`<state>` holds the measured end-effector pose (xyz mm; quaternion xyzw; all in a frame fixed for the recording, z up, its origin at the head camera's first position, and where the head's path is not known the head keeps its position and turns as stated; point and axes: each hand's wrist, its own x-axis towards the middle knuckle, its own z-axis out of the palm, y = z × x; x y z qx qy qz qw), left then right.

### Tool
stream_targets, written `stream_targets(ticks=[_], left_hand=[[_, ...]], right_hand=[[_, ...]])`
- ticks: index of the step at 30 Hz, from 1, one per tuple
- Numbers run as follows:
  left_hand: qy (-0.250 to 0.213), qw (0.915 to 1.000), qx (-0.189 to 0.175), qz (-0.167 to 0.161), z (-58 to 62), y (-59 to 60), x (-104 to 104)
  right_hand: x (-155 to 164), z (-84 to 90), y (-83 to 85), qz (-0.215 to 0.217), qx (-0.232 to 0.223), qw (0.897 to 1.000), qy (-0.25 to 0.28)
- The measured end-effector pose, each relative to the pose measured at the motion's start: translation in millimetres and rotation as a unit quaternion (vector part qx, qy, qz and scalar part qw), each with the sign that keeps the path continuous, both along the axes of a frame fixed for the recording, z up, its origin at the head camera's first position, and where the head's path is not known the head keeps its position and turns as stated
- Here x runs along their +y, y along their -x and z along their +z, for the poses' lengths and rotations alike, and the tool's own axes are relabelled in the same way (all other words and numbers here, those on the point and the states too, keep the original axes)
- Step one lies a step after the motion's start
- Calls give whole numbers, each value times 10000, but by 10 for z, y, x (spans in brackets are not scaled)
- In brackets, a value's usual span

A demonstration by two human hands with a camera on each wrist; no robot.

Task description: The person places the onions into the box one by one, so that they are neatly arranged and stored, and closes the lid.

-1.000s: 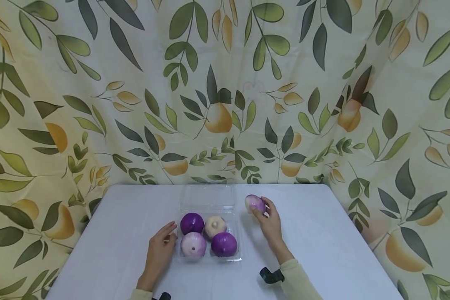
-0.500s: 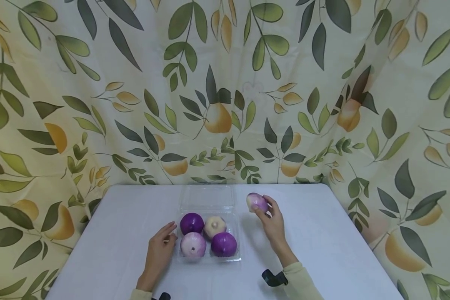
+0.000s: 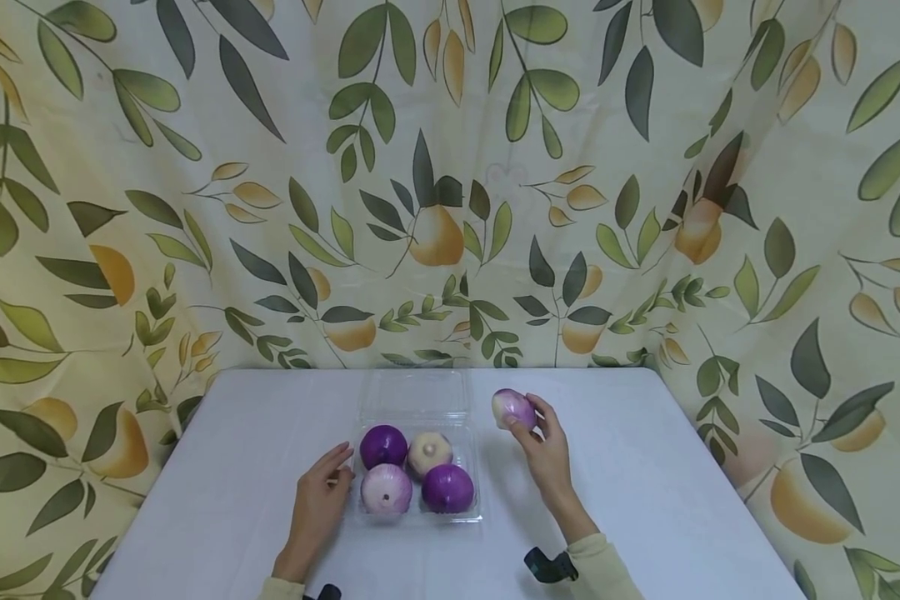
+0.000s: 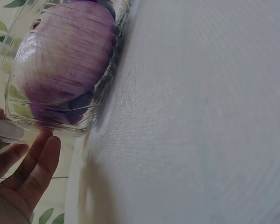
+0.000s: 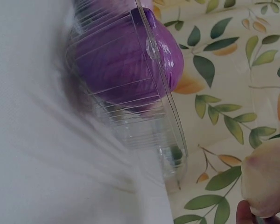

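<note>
Holding a smooth onion above the table, right of a clear plastic box of round bulbs, the right hand clamps its fingers on it; the left hand touches the box. The left wrist view shows relaxed fingers, slightly apart, at the ridged wall; the right wrist view, fingertips on pale, rounded onion.
</note>
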<state>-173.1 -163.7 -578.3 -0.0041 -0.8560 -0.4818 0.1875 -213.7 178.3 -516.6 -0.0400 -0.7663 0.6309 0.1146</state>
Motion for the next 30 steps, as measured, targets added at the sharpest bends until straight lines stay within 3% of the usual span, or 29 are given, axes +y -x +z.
stream_targets(ticks=[8,11,15,17,24,30], left_hand=[[84,10000,-36,15,30,1,-3],[66,9999,-82,45,35,0,1],[68,9999,-145,25,1,-2,8],[69,9999,-140,20,-9,-2,10],[59,10000,74,-5,17,-13,16],[45,10000,17,-14,19,-17,13]], right_hand=[[14,15,-53,92,33,9999,86],[-6,112,-132,221,15,9996,191],[-8,84,-183,225,-6,9996,197],[1,-11,-164,213,82,9996,187],[-88,-17,-244,308,348,9988,147],[-153,-18,-303,398,450,9979,237]])
